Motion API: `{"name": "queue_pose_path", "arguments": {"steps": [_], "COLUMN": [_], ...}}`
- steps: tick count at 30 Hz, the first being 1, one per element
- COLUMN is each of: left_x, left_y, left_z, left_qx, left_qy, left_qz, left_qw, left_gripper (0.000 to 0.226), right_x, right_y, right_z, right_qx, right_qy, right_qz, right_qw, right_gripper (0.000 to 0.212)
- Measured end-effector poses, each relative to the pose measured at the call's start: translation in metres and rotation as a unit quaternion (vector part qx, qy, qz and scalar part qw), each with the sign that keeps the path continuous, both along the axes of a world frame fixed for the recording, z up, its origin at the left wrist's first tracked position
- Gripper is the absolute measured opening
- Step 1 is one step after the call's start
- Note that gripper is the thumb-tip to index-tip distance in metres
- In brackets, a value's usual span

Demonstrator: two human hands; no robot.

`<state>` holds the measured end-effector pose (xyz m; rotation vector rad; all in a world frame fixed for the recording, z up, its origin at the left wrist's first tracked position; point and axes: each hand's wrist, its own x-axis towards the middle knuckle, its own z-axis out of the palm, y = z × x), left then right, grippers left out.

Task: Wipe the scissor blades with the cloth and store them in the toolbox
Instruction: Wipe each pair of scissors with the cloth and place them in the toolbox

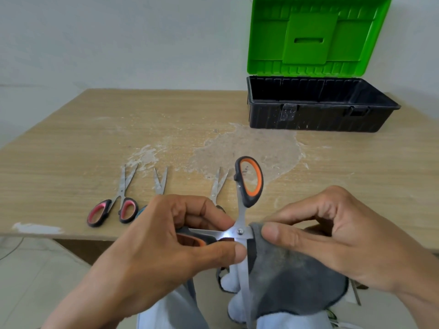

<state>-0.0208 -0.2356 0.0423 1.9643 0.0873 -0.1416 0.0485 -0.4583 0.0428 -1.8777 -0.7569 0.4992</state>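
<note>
My left hand (180, 236) grips the lower handle of wide-open orange-and-black scissors (249, 181), held in front of the table edge. One handle loop sticks up, and one blade points down toward my lap. My right hand (316, 236) pinches a grey cloth (289, 279) against the other blade, just right of the pivot. The cloth hides that blade. The toolbox (320, 119), black with a raised green lid (316, 36), stands open at the table's back right.
Pink-and-black scissors (114, 205) lie open near the wooden table's (71, 150) front edge. Two more pairs lie beside them, their handles partly hidden behind my left hand. White residue stains the table's middle. My knees are below.
</note>
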Motion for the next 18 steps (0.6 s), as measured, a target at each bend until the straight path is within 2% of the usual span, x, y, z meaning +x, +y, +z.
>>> {"name": "queue_pose_path", "arguments": {"steps": [3,10,15,18], "left_x": [-0.001,-0.001,-0.001,-0.002], "left_y": [0.001,-0.011,-0.010,-0.007], "left_z": [-0.002,0.003,0.000,-0.002], "left_qx": [0.004,0.008,0.006,-0.006], "left_qy": [0.005,-0.027,-0.024,-0.006], "left_qz": [0.013,0.027,0.025,0.011], "left_qw": [1.000,0.999,0.999,1.000], "left_gripper": [0.030,0.023,0.024,0.027], "right_x": [0.001,-0.008,-0.013,-0.015], "right_y": [-0.005,0.000,0.003,0.003], "right_z": [-0.002,-0.002,-0.002,-0.003], "right_qx": [-0.020,0.013,-0.031,-0.064], "right_qy": [-0.021,-0.032,-0.066,-0.110], "right_qz": [-0.009,-0.033,-0.044,-0.046], "right_qw": [1.000,0.999,0.996,0.991], "right_gripper": [0.019,0.023,0.025,0.035]}}
